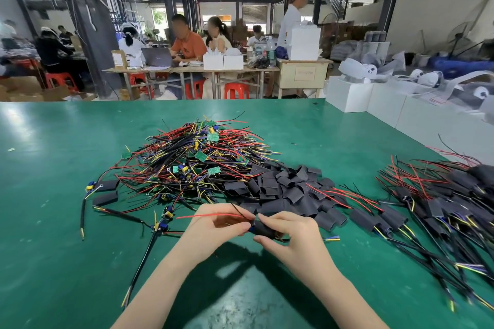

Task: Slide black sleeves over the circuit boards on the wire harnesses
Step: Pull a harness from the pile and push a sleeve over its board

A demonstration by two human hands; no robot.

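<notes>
Both hands work above the green table (66,262) near its front edge. My left hand (213,224) pinches one wire harness at its blue part, and a red wire (208,215) sticks out to the left. My right hand (291,235) pinches a black sleeve (264,228) that sits over the harness's board; the board itself is hidden. Coloured wire ends (332,238) poke out past my right hand. Behind lies a big tangle of unsleeved harnesses with green circuit boards (192,157). A heap of loose black sleeves (288,189) lies right of it.
Sleeved harnesses (441,208) are piled at the right. A few harnesses and two sleeves (107,192) lie at the left. White boxes (374,99) line the far right edge. People sit at tables beyond the bench.
</notes>
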